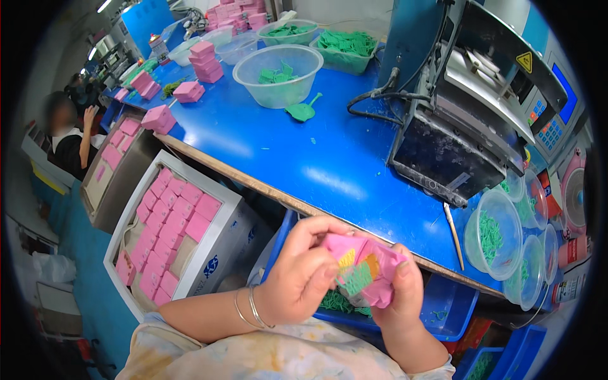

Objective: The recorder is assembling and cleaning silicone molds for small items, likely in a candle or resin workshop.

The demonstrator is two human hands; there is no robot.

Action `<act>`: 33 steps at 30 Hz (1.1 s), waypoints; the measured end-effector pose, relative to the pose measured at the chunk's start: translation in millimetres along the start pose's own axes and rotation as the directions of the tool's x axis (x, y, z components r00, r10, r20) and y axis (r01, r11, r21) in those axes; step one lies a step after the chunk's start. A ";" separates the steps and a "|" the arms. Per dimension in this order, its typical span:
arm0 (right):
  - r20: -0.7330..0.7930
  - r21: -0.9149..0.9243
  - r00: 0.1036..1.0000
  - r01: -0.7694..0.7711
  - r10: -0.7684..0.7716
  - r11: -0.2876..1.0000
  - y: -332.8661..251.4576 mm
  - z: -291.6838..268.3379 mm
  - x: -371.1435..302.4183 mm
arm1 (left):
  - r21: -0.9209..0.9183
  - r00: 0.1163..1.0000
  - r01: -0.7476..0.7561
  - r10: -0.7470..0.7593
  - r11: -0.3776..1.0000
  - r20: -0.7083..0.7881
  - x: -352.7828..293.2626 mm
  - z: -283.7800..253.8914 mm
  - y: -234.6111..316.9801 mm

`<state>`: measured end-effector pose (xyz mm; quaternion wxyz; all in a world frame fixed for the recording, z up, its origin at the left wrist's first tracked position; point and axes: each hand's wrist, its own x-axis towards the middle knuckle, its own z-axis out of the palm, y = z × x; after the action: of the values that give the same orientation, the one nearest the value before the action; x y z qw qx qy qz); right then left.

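Close to my body, both hands grip a pink rubbery block point(384, 288) that looks like a soft mould, bent out of shape. Green and yellow patches show on the side facing me. My left hand point(303, 272) pinches its left edge, thumb and fingers closed, bangles on the wrist. My right hand point(406, 291) wraps its right edge with the thumb on top. Directly beneath them is a blue bin point(453, 311) with green stringy pieces point(335, 301), partly hidden by my hands.
Left stands a white box point(235, 209) of pink blocks point(166, 231). On the blue table point(304, 161) are clear bowls point(278, 95) of green pieces, stacked pink blocks point(206, 62) and a green flat piece point(303, 112). A black press-like machine point(453, 142) and a brush point(453, 235) are right. Someone point(69, 142) sits far left.
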<state>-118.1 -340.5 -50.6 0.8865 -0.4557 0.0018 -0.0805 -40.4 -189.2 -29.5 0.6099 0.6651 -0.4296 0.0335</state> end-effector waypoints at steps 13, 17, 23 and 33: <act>0.443 0.099 0.817 -0.453 0.368 0.886 31.2 -12.1 -1.6 | 0.063 0.992 -0.014 0.021 0.998 -0.122 20.5 -3.8 -13.1; 0.483 -0.054 0.736 -0.516 0.475 0.855 38.0 -14.5 -1.0 | 0.086 0.992 0.013 -0.001 0.996 -0.128 23.6 -2.0 -24.4; 0.544 -0.130 0.700 -0.475 0.464 0.870 44.3 -17.1 2.8 | 0.112 0.995 0.039 -0.028 0.993 -0.096 30.0 -2.8 -36.8; 0.470 -0.225 0.684 -0.519 0.559 0.824 36.7 -16.8 11.2 | -0.136 0.936 0.321 -0.336 0.937 -0.102 33.5 -1.8 -34.8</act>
<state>-103.1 -334.7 -89.4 0.8202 -0.4713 -0.0989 0.3089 2.8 -209.4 -37.2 0.6703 0.6872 -0.2749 -0.0529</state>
